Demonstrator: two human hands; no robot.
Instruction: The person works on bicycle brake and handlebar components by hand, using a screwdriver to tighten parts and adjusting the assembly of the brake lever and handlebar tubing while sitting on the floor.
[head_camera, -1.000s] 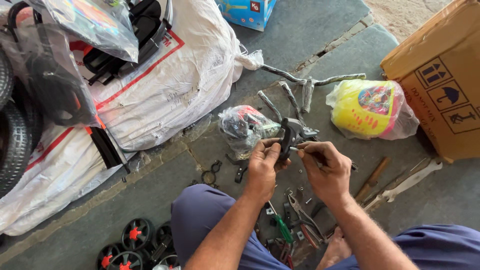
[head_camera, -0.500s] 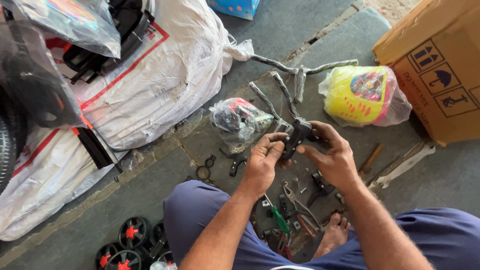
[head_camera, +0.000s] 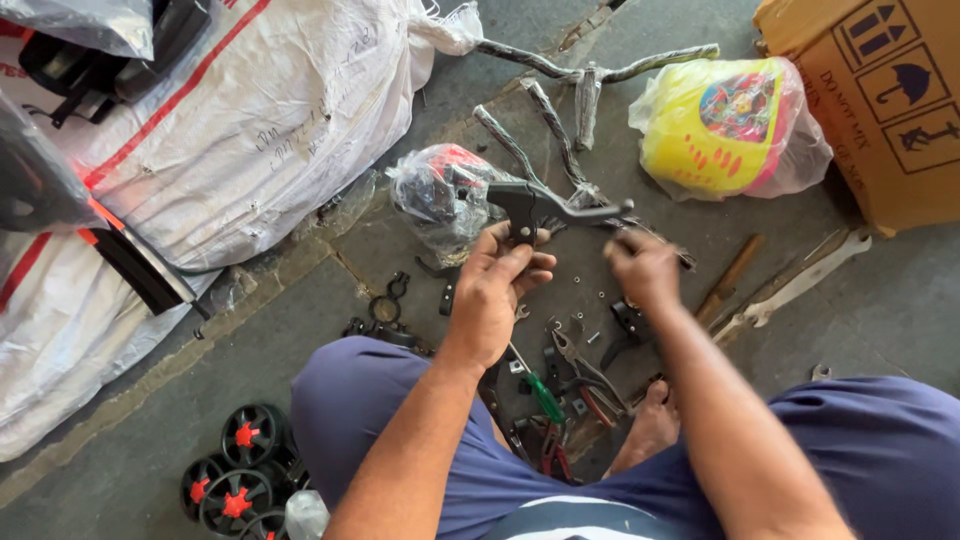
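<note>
Left hand (head_camera: 500, 285) grips lever (head_camera: 555, 207) (blade pointing right) | right hand (head_camera: 643, 268) just beside, pinched; contents unclear

Setting: a floor-level repair or assembly workshop for small cycles, with work going on over bare grey concrete.
- Pliers (head_camera: 578, 362) and a green-handled screwdriver (head_camera: 545, 396) are lying just below the hands, among loose nuts.
- Wrapped handlebars (head_camera: 590, 72) are lying beyond the hands.
- Small black wheels (head_camera: 240, 470) with red hubs are sitting to the lower left.
- A white sack (head_camera: 250, 130) is bulging at far left.
- A cardboard box (head_camera: 880, 100) is standing at upper right.
- A left hand (head_camera: 495, 295) is holding a black brake lever (head_camera: 560, 205).
</note>
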